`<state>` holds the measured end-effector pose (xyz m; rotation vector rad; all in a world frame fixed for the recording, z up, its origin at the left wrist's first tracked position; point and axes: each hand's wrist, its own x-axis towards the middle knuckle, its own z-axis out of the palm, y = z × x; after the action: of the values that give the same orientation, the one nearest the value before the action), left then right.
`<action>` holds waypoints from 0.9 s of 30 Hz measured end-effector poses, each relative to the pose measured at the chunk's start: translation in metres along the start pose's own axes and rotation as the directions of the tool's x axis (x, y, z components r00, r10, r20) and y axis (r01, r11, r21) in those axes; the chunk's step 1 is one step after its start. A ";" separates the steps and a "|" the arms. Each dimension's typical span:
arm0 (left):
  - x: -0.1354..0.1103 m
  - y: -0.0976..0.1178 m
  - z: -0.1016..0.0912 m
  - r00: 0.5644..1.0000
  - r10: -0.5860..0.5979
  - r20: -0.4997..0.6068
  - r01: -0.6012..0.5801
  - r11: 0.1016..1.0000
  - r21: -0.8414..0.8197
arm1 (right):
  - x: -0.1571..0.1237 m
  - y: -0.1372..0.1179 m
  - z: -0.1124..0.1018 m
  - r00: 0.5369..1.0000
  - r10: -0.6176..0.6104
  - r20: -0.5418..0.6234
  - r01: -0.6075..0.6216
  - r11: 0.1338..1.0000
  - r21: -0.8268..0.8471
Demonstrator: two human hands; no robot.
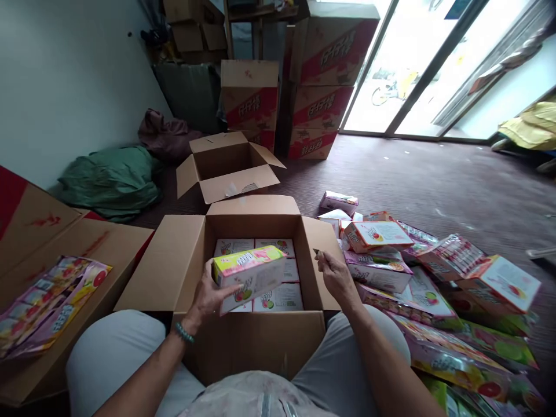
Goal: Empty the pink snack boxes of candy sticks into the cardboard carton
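Item: box (249,271), centre of frame, held over the open carton (256,341), gripped at its near end by the left hand (211,295). Judged light, stiff card, crushable; best taken across the long sides. Carton's right flap is pinched by the right hand (334,275). At right, packs (434,278) are heaped.

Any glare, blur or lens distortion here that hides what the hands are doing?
Head view: the glass doors at top right are largely blown out to white; wide-angle distortion bends the door frames and stretches the edges; the left hand, the small carton it holds and the open box are evenly lit and sharp, as is the right hand.
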<state>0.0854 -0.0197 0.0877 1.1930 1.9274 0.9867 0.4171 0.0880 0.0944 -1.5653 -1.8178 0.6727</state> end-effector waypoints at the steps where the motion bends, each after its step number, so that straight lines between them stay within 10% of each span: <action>1: -0.018 -0.001 0.000 0.996 0.069 0.053 -0.065 0.995 -0.082 | -0.010 -0.011 0.003 0.999 -0.041 0.035 0.042 0.999 -0.028; 4: -0.058 -0.013 0.008 0.984 0.134 0.116 -0.107 0.970 -0.218 | -0.044 -0.053 0.012 0.943 -0.208 0.259 0.256 0.952 -0.167; 9: -0.076 -0.038 0.022 0.988 0.075 0.134 -0.025 0.938 -0.345 | -0.081 -0.122 0.036 0.685 -0.263 0.679 0.626 0.690 -0.364; 17: -0.081 -0.053 0.027 0.991 0.090 0.103 -0.045 0.926 -0.374 | -0.088 -0.178 0.070 0.456 -0.236 0.858 0.836 0.444 -0.322; 21: -0.081 -0.052 0.024 0.985 0.142 0.097 -0.089 0.903 -0.421 | -0.082 -0.174 0.063 0.460 -0.168 0.872 0.839 0.405 -0.364; 27: -0.072 -0.052 0.016 0.970 0.184 0.157 -0.117 0.925 -0.362 | -0.041 -0.104 -0.004 0.671 -0.045 0.740 0.672 0.458 -0.582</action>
<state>0.1035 -0.0973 0.0456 1.1888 1.4538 1.1947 0.3553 0.0311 0.1682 -1.3520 -3.2783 0.0140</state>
